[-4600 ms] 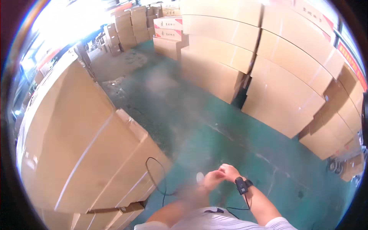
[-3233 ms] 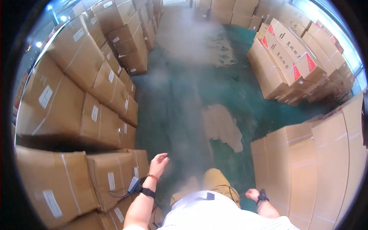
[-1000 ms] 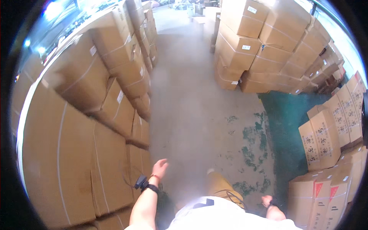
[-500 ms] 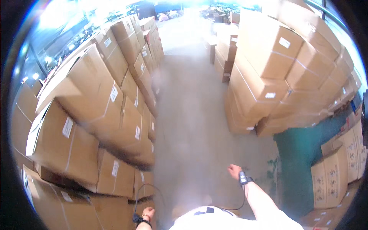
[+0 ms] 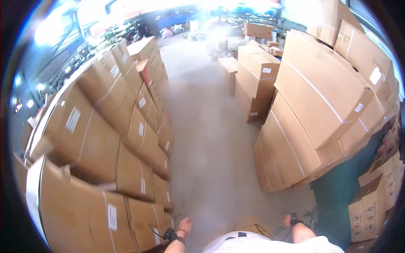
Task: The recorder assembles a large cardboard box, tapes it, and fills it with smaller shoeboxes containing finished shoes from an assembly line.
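Note:
My left hand [image 5: 184,225] hangs low beside the bottom of the left carton stack, its fingers curled in with nothing seen in them. A black device with a cable is strapped to that wrist. Nearest to it is a brown carton [image 5: 145,217] with a white label; a gap of floor shows past the hand. My right hand [image 5: 287,220] hangs at the lower right over the floor, small and somewhat blurred, its fingers apparently closed and no object showing. A dark band [image 5: 296,221] circles the right wrist. Neither hand touches a carton.
Tall strapped carton stacks [image 5: 99,135] line the left, and large cartons [image 5: 316,88] rise on the right. Between them runs a grey concrete aisle [image 5: 206,139]. Smaller cartons [image 5: 257,71] stand farther along. Green floor [image 5: 337,189] and printed cartons [image 5: 367,215] lie at lower right.
The stacks on both sides have come nearer and shifted down the view as I move along the aisle. My right hand has swung lower; my left hand sits slightly higher and farther right.

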`<state>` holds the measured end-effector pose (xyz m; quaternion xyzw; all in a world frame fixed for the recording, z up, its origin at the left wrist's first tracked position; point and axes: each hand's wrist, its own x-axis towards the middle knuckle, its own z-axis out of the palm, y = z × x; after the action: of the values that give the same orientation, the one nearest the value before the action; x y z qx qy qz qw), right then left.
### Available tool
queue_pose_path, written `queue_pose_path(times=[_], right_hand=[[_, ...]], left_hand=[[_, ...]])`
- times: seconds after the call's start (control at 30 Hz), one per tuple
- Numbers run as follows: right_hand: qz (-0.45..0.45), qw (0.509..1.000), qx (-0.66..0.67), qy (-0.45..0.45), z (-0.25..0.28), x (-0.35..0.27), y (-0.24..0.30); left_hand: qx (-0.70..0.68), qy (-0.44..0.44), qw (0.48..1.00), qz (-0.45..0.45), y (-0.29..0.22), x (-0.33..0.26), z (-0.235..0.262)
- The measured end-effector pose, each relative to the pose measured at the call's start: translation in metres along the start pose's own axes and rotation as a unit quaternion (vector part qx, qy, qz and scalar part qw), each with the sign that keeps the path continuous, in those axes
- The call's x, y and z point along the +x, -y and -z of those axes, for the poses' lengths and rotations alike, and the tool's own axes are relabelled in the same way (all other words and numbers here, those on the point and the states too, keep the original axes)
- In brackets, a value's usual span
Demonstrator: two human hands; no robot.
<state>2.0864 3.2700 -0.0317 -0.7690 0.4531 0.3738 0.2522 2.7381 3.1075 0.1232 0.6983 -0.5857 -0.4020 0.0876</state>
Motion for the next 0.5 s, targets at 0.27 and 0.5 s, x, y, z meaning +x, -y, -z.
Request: queue_pose_path(times=[0.27, 0.5], right_hand=[[-0.202, 0.888, 0.409, 0.055, 0.086, 0.053, -0.123], [-0.016, 0.913, 0.271, -0.306, 0.555, 0.287, -0.251]], left_hand=[[-0.029, 0.038, 0.998, -0.039, -0.156, 0.27, 0.087], [0.0, 0.081, 0.987, 0.141, -0.083, 0.38, 0.145]])
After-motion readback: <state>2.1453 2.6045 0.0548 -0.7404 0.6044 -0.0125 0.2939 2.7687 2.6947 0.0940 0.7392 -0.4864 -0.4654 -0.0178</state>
